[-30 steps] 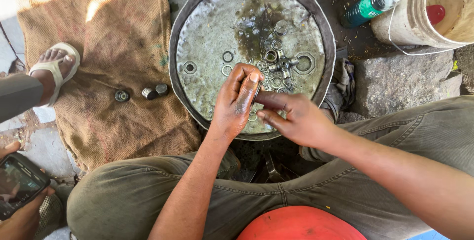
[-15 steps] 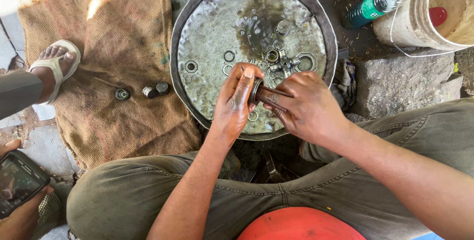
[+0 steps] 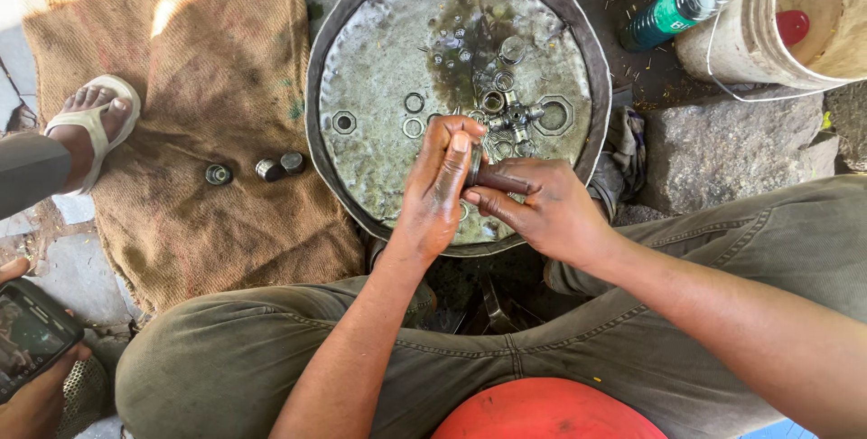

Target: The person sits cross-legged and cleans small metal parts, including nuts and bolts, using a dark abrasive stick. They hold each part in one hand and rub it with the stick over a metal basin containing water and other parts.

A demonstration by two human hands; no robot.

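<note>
Both hands over the round metal pan [image 3: 361,69]: left hand [image 3: 435,188] and right hand [image 3: 540,209] each closed in a tight grip on one small dark metal part [image 3: 476,166], held just above the oily pan.

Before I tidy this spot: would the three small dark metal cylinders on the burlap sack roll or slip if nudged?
The three small dark metal cylinders look round and squat, so they may roll if tipped, though the coarse brown burlap sack should slow them. They are probably heavy for their size. They may be oily, like the wet round metal pan, so slippery.
</note>
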